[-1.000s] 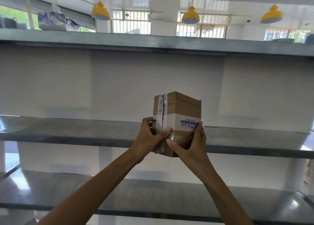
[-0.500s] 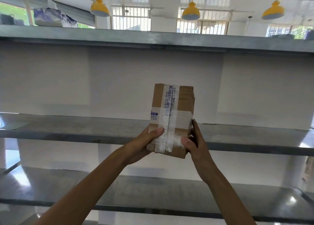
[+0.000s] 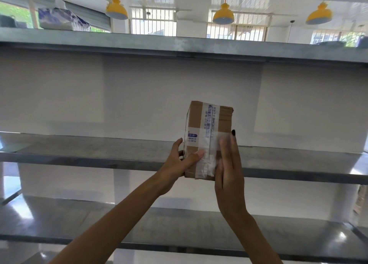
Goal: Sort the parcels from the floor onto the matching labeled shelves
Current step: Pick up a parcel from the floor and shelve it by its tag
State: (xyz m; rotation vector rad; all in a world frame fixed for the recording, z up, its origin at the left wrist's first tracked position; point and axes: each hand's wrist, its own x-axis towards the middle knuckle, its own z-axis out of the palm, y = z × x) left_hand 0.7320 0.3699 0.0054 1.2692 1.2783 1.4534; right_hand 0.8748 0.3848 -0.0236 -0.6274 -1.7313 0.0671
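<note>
A small brown cardboard parcel (image 3: 207,132), taped with clear and white printed tape, stands upright in front of the middle metal shelf (image 3: 99,154). My left hand (image 3: 179,162) grips its lower left side, thumb across the front and fingers behind. My right hand (image 3: 229,168) lies flat against the parcel's right front with straight fingers, slightly blurred. No shelf label can be read.
A lower shelf (image 3: 59,222) and an upper shelf (image 3: 139,42) run across the view. A wrapped bundle (image 3: 61,21) lies on the upper shelf at left. More boxes (image 3: 361,200) show at the far right edge. White panels back the shelves.
The parcel has been turned in my hands so its taped face points toward me and has risen a little. My right hand moved from gripping the side to lying flat on the front.
</note>
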